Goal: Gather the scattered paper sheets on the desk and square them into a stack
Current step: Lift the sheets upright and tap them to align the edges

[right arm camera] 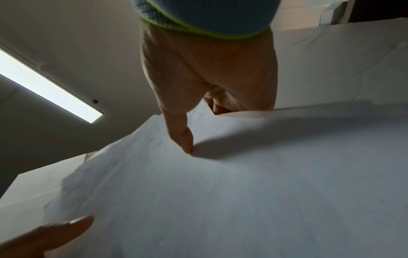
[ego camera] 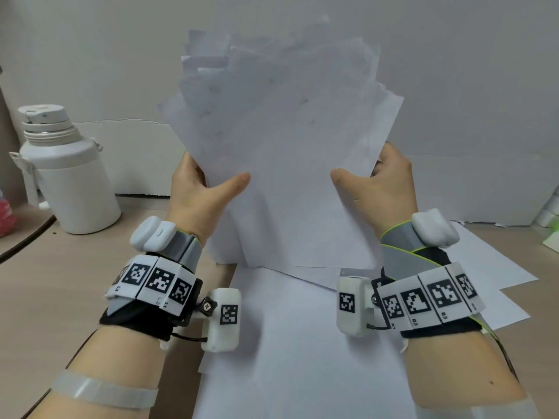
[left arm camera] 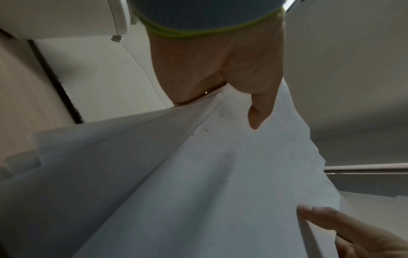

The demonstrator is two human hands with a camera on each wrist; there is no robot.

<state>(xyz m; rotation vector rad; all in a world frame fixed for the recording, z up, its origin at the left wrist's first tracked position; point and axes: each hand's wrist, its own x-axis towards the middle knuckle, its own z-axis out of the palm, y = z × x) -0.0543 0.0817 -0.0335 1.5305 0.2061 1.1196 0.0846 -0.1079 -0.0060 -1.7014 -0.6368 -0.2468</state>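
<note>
A bundle of white paper sheets [ego camera: 281,140] stands upright above the desk, its top edges uneven and fanned. My left hand [ego camera: 202,189] grips its left edge, thumb on the front and fingers behind. My right hand [ego camera: 378,182] grips the right edge the same way. The left wrist view shows the bundle [left arm camera: 198,174] under my left thumb [left arm camera: 258,113]; the right wrist view shows the sheets [right arm camera: 243,192] under my right thumb [right arm camera: 183,137]. More sheets [ego camera: 302,343] lie flat on the desk below, some [ego camera: 496,279] sticking out to the right.
A white lidded bottle [ego camera: 63,170] stands at the left on the beige desk [ego camera: 75,282]. A white wall panel [ego camera: 453,116] rises close behind the papers. Small items [ego camera: 550,219] sit at the far right edge.
</note>
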